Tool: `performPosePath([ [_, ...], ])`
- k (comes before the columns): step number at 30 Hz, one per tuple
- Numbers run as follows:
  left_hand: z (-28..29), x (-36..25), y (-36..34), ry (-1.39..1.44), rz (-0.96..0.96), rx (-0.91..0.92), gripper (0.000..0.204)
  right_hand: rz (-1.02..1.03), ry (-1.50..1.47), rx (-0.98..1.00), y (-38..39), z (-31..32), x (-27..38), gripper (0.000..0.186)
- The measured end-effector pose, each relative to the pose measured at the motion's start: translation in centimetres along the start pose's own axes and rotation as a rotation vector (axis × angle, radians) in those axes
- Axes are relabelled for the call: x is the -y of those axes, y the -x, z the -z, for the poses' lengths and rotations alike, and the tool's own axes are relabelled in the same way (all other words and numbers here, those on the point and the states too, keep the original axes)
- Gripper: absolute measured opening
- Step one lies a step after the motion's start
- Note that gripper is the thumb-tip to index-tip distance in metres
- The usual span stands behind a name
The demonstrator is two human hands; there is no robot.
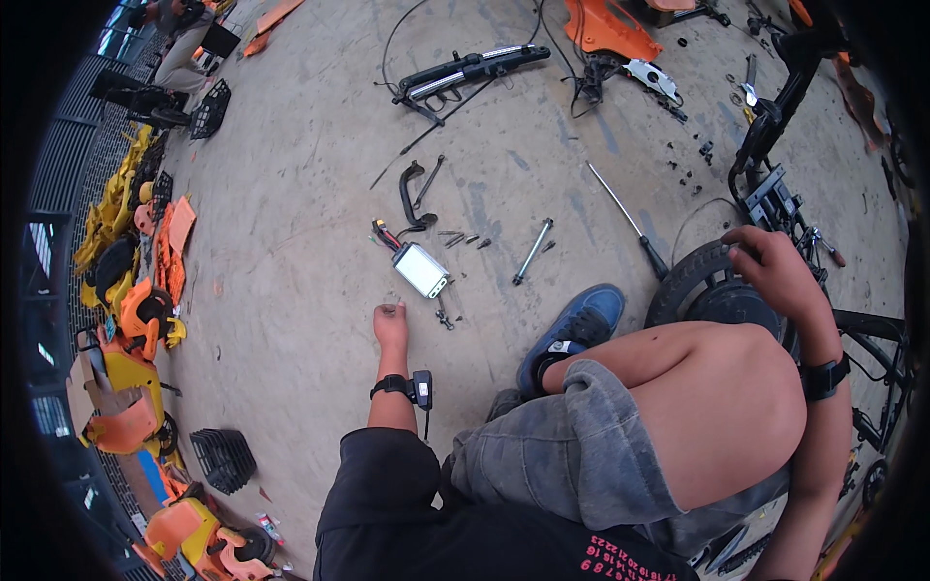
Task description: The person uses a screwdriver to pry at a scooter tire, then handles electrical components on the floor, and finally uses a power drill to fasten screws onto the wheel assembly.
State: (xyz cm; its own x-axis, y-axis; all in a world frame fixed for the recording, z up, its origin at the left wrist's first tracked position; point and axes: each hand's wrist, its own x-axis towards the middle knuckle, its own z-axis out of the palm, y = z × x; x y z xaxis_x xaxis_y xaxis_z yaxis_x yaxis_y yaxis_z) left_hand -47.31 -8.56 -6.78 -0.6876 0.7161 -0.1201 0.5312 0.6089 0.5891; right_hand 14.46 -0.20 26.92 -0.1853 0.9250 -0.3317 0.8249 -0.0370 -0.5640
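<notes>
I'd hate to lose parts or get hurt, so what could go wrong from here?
The small metal parts lie loose beside the silver box and could get knocked away. The screwdriver lies close to the tyre, where the blue shoe might roll it. The right hand is at the tyre; fingers could get pinched if it turned.
</notes>
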Motion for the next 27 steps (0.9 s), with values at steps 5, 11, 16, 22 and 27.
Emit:
performPosePath([
  [5,0.5,0.7,-0.5,-0.197,0.006,0.071,0.035,-0.039,-0.002,0.010,0.1,0.4,1.6,0.025],
  [11,1.0,-0.4,1.0,-0.371,-0.135,0.210,0.040,0.035,-0.005,-0.021,-0.1,-0.1,0.2,0.024],
  [16,1.2,0.1,0.5,-0.378,-0.193,0.206,0.035,0.024,-0.006,-0.014,-0.1,-0.1,0.8,0.023],
  [22,5.1,-3.1,0.6,1.444,0.503,0.561,0.011,0.025,0.016,-0.013,-0.3,-0.2,0.3,0.023],
  [27,7.0,-8.0,-0.1,1.548,0.476,0.361,0.018,0.003,-0.006,-0.006,0.0,0.0,0.1,0.023],
])
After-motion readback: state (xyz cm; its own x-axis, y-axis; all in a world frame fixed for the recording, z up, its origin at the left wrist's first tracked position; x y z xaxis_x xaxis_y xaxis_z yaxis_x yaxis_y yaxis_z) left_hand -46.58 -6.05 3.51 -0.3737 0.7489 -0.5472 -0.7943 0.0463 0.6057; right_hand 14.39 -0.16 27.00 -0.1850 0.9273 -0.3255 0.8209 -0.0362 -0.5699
